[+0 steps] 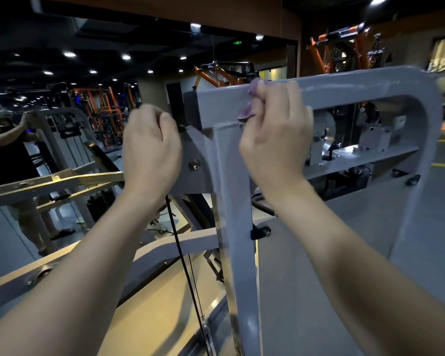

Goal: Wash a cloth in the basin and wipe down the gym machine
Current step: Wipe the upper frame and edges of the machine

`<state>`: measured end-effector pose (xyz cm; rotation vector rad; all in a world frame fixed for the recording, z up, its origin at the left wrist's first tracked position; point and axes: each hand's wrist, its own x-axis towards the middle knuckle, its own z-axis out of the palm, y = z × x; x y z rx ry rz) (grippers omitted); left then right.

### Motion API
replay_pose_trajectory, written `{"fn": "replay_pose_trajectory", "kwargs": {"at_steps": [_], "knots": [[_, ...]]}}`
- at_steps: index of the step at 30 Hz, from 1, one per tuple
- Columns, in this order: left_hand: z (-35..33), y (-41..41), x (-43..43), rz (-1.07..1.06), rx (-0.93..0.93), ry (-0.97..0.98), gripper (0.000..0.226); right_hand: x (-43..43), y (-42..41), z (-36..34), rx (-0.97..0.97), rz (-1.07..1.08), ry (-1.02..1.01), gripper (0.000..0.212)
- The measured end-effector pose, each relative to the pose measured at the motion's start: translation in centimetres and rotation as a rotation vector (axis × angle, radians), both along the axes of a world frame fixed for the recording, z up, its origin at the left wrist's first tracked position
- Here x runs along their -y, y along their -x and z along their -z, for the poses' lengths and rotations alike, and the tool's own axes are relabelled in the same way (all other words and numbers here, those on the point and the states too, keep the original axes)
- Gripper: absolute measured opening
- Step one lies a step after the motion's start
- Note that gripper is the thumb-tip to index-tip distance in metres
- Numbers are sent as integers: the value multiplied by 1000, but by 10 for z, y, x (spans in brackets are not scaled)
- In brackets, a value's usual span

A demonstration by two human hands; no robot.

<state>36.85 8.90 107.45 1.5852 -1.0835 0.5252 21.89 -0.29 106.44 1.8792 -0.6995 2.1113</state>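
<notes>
A grey steel gym machine frame [357, 86] fills the middle and right of the head view, with a horizontal top bar and a vertical post. My right hand [275, 134] presses a small purple cloth [248, 109] against the top bar, just above the post; only the cloth's left edge shows past my fingers. My left hand [152, 147] is curled into a fist at the frame's left end, by the black end cap; whether it grips anything is hidden. No basin is in view.
A black cable [183, 263] hangs down below my left hand. A wall mirror [62, 140] on the left reflects a person and the machine. Orange racks [339, 50] stand behind. Grey floor [370, 253] lies to the right.
</notes>
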Motion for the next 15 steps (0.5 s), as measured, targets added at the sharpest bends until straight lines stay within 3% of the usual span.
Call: {"fn": "replay_pose_trajectory", "kwargs": {"at_steps": [4,6,11,15], "knots": [[-42,21,4,117,-20,143,17,-9,-8,-1,-218,4,183,15],[-58,36,13,191,-59,123,15,10,8,-1,-265,33,197,18],[-62,52,35,289,-200,85,21,29,29,-5,74,40,-50,18],[-61,49,38,275,-226,97,25,-1,2,1,-212,-23,161,17]]}}
